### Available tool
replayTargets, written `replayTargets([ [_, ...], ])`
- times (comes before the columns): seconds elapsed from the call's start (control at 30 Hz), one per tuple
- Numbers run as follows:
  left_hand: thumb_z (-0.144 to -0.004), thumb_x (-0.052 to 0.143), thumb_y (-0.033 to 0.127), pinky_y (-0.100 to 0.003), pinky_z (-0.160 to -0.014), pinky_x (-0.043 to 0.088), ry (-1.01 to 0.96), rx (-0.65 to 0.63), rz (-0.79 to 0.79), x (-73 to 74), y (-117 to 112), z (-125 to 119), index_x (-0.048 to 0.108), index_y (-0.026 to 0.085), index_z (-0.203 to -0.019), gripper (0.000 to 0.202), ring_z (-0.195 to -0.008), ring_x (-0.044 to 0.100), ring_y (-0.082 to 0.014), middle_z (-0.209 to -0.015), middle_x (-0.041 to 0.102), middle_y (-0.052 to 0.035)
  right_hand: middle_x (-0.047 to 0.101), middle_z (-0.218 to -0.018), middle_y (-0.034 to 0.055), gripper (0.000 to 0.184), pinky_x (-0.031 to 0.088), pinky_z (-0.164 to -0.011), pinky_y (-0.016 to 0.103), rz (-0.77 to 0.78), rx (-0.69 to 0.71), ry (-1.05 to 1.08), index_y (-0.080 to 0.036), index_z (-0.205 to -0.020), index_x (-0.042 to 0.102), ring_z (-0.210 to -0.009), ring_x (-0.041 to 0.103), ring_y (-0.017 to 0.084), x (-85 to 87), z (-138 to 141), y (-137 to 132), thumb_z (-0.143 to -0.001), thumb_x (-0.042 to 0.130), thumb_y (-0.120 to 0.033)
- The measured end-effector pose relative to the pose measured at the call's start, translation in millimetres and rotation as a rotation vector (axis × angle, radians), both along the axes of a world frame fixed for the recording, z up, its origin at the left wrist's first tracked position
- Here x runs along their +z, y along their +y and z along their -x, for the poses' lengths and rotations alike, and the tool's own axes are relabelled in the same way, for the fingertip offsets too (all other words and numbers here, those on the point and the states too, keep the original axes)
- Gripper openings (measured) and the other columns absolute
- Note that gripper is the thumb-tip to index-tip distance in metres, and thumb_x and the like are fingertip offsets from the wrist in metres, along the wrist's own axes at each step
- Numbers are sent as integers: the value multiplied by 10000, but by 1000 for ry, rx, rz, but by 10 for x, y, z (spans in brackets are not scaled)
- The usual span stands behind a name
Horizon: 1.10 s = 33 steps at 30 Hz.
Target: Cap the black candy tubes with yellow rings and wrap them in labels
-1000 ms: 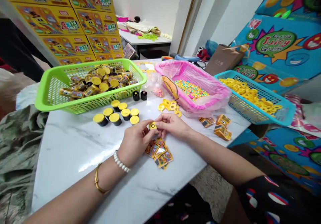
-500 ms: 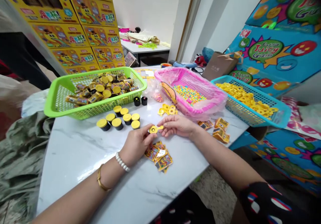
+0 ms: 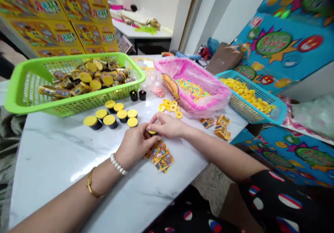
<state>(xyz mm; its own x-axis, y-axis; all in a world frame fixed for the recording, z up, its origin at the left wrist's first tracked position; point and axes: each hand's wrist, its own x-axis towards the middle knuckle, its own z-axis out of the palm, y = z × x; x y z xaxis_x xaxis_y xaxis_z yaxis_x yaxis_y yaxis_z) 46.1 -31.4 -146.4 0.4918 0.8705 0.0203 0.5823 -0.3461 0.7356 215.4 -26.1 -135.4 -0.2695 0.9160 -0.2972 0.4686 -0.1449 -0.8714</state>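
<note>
My left hand [image 3: 136,143] has its fingers closed round a small yellow plastic piece [image 3: 152,132], mostly hidden by the fingers. From the other side my right hand [image 3: 167,124] presses its bent fingers onto the same piece. Just below lie several printed yellow packets [image 3: 162,157], fanned out on the table. Left of my hands stand several black cups with yellow lids [image 3: 110,120]. Two black cups without lids [image 3: 134,95] are behind them. Loose yellow plastic rings [image 3: 169,106] lie beyond my right hand.
A green basket [image 3: 70,111] of wrapped cups stands at the left. The pink basket [image 3: 194,107] holds coloured candy beads, and a blue basket [image 3: 280,116] holds yellow rings. Small folded orange packets [image 3: 222,128] lie near the table's right edge. Yellow cartons [image 3: 57,34] are stacked behind.
The view has shifted to the right. My right hand has closed in over the yellow piece, which showed openly between both hands before and is now mostly covered.
</note>
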Motion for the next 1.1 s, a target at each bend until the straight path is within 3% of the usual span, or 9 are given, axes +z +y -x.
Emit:
replayTargets([
  [0.17,-860,548,359,-250,-535,396,81,-77,-172,214,-56,66,650,162,-995,260,-546,579,-156,-657,659,-15,532,-538,-76,283,357,-446,166,-154,-39,68,-173,-1022,559,-449,471,73,-123,-32,-70,-922,543,-438],
  [0.3,-859,512,315,-263,-560,396,280,-75,-360,610,-138,267,621,172,-979,217,-601,592,-169,-754,675,-50,618,-644,-16,337,418,-569,213,-459,-169,-276,-169,-950,645,-581,569,111,66,-45,224,-908,534,-484],
  [0.4,-840,480,242,-273,-533,360,473,-52,-339,814,-135,427,600,172,-888,146,-563,577,-177,-689,657,-50,687,-765,36,297,447,-720,261,-538,-253,-446,-165,-994,682,-771,637,174,222,22,582,-812,657,-397],
  [0.53,-832,457,214,-299,-531,346,664,-100,-294,802,-21,546,597,172,-771,158,-570,599,-212,-647,655,-76,727,-868,114,337,462,-756,303,-472,-263,-560,-134,-1000,705,-877,664,252,186,201,1014,-756,680,-365],
  [0.63,-816,491,193,-315,-588,403,692,-108,-279,710,66,564,639,134,-921,191,-702,666,-267,-765,708,-126,725,-975,167,337,462,-743,309,-439,-268,-625,-108,-996,706,-932,662,279,79,299,1136,-813,598,-369],
  [0.73,-817,549,208,-329,-636,439,706,-89,-253,670,116,586,606,99,-1096,305,-804,688,-301,-877,727,-160,723,-981,173,335,446,-739,299,-452,-227,-645,-103,-991,705,-943,655,274,41,280,1029,-836,553,-359],
  [0.83,-808,620,260,-330,-639,447,709,-56,-239,692,104,631,553,98,-1180,411,-814,694,-307,-888,732,-152,728,-901,133,286,421,-696,280,-484,-142,-629,-131,-927,719,-858,654,241,66,176,716,-813,582,-354],
  [0.97,-838,608,371,-330,-559,412,661,41,-390,701,-1,626,567,135,-1074,336,-692,682,-303,-757,713,-110,700,-732,37,242,374,-596,237,-486,-54,-571,-177,-919,722,-683,617,163,67,93,172,-792,639,-365],
  [1.1,-880,533,478,-314,-544,409,478,4,-491,546,-87,451,586,162,-1065,369,-566,644,-238,-718,697,-65,661,-658,-2,365,370,-572,221,-431,71,-379,-165,-1100,689,-608,584,132,1,49,-204,-817,662,-394],
])
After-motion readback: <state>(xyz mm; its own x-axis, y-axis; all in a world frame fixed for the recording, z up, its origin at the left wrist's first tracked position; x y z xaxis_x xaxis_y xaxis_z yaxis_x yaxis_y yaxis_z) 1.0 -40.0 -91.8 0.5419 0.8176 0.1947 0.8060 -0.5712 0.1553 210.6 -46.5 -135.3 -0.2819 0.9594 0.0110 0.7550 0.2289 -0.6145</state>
